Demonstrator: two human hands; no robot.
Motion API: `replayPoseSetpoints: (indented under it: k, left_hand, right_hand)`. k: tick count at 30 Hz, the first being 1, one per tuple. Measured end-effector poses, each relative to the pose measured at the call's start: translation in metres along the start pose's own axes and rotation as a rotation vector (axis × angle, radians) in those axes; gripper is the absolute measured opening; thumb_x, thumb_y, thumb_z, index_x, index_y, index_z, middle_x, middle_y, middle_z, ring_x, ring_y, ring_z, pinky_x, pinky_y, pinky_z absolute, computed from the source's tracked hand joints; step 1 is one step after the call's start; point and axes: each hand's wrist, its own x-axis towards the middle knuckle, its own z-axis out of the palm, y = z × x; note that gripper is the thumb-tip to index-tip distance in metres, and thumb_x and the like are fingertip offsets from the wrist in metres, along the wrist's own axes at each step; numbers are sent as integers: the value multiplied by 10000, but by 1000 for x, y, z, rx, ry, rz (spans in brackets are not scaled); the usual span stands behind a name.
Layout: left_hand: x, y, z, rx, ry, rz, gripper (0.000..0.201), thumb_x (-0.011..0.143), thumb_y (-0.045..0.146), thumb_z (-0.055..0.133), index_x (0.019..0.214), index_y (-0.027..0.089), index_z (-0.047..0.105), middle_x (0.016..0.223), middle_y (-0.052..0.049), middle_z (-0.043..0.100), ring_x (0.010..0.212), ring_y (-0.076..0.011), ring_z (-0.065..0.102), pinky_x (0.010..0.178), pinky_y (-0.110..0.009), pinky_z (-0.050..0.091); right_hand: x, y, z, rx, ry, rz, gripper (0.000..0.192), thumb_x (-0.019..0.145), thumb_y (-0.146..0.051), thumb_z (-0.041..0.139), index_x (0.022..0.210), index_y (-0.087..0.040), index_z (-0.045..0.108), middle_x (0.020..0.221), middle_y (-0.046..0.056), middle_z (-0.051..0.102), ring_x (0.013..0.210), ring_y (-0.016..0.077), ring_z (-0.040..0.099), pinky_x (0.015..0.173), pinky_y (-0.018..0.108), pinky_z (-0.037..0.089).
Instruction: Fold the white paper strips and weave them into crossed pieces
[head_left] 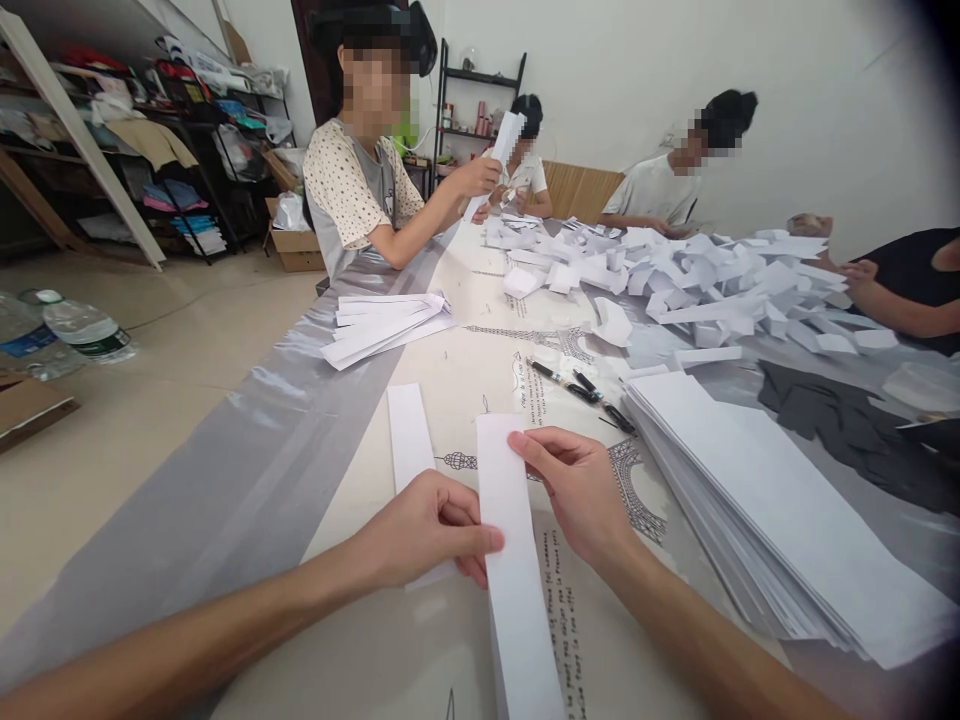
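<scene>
A long white paper strip (517,610) is held upright toward me over the table, its near end running out of the bottom of the view. My left hand (427,530) pinches its left edge, thumb on the front face and fingers curled behind. Higher up, my right hand (577,480) grips the right edge near the top corner between thumb and fingers. Behind my left hand another white paper strip (409,430) lies on the table, partly covered by the hand. To the right rests a thick stack of white paper sheets (757,480).
Several pens (577,385) lie on the printed tablecloth (465,290). A fan of paper strips (386,325) lies farther left. Many folded paper pieces (675,275) are heaped at the far right, near a black cloth (847,430). Several people sit around the table; one person (360,190) holds paper.
</scene>
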Motion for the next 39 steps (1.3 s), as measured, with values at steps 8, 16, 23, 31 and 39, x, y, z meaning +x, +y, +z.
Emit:
replayPoseSetpoints:
  k: [8, 16, 23, 31, 39]
  left_hand:
    - [2, -9, -1, -24, -83, 30, 199, 816, 336, 801, 777, 142, 780, 795, -68, 799, 671, -159, 738, 698, -261, 591]
    - [3, -5, -4, -39, -127, 32, 223, 787, 368, 836, 794, 149, 794, 824, -66, 800, 703, -163, 737, 732, -270, 592]
    - [2, -1, -5, -47, -82, 20, 195, 790, 353, 839, 787, 163, 795, 795, -45, 792, 695, -152, 726, 731, -260, 590]
    - [1, -1, -5, -44, -88, 14, 196, 794, 354, 830, 794, 161, 792, 812, -52, 793, 704, -153, 719, 746, -272, 580]
    - [-1, 7, -11, 2, 40, 31, 220, 791, 359, 830, 760, 148, 777, 752, -65, 776, 670, -161, 705, 722, -279, 567]
  right_hand:
    - [3, -7, -5, 22, 37, -20, 185, 726, -396, 895, 757, -235, 808, 746, 20, 729, 712, 165, 611, 720, 337, 529]
    - [1, -3, -3, 2, 106, -42, 214, 738, -420, 886, 771, -225, 804, 759, 28, 735, 727, 177, 633, 731, 345, 540]
    - [3, -11, -10, 29, -308, 104, 220, 812, -434, 819, 805, -214, 819, 808, 33, 743, 772, 178, 660, 820, 369, 569]
    - [5, -6, -9, -45, -183, 108, 261, 764, -470, 846, 805, -211, 844, 779, 56, 774, 756, 208, 703, 799, 401, 595]
    - [3, -14, -13, -106, -335, 77, 283, 836, -482, 788, 799, -207, 840, 753, 63, 768, 697, 198, 704, 740, 386, 605]
